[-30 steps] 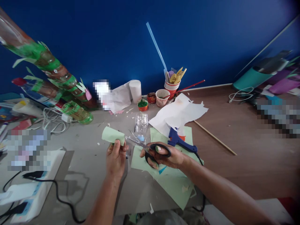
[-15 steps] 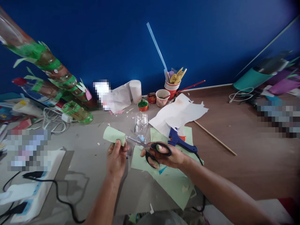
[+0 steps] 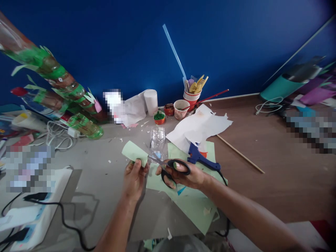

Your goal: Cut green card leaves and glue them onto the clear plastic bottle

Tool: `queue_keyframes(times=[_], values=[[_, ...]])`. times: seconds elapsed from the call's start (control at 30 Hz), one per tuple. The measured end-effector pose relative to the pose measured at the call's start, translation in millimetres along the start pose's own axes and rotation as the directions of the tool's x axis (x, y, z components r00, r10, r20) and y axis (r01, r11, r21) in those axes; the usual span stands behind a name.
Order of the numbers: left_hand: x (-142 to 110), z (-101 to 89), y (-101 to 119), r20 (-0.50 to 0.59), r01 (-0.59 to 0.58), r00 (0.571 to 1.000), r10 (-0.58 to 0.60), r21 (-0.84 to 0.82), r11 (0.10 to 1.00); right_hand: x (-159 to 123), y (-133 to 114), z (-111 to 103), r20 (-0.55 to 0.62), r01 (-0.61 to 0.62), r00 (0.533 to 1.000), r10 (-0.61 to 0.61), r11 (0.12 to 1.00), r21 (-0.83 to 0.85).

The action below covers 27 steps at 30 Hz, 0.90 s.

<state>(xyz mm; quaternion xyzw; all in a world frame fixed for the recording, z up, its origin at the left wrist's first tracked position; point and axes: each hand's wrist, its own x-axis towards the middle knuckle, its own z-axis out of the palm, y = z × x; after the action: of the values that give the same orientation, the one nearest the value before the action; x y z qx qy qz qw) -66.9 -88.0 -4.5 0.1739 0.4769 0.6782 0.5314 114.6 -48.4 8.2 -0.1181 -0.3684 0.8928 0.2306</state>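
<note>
A curled piece of light green paper is pinched between the thumb and fingers of my left hand. My right hand holds black-handled scissors, with thumb and fingers through the loops. The loops stand apart, and the blades point left at the paper's right edge. Below the right hand lie larger light green sheets. Just beyond the scissors, a clear plastic bottle piece stands on the table. A blue glue gun rests on the green sheets to the right.
Torn white paper and a thin wooden stick lie on the right. Paint cups and a tissue roll line the wall. A power strip with black cables is at left, below a painted bottle structure.
My left hand has moved a little to the right with the green paper, bringing its edge closer to my right hand. The scissors have shifted slightly left.
</note>
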Motion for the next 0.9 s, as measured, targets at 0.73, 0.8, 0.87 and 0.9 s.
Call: queue_keyframes(times=[0.73, 0.8, 0.87, 0.9], values=[[-4.8, -5.5, -6.1, 0.260, 0.038, 0.964, -0.063, 0.099, 0.994, 2.1, -0.1, 0.7, 0.050, 0.044, 0.998, -0.043, 0.999, -0.018], [-4.8, -6.1, -6.2, 0.261, 0.047, 0.963, -0.072, 0.100, 0.994, 2.1, 0.8, 0.0, 0.049, 0.042, 0.998, -0.041, 0.999, -0.005], [-4.5, -6.8, -6.4, 0.256, 0.052, 0.964, -0.076, 0.098, 0.994, 1.9, 0.9, 0.7, 0.030, 0.042, 0.999, -0.042, 0.999, 0.009], [-4.2, -7.2, -6.7, 0.252, 0.053, 0.965, -0.076, 0.099, 0.994, 1.8, 0.8, 1.4, 0.020, 0.045, 0.999, -0.045, 0.999, 0.016]])
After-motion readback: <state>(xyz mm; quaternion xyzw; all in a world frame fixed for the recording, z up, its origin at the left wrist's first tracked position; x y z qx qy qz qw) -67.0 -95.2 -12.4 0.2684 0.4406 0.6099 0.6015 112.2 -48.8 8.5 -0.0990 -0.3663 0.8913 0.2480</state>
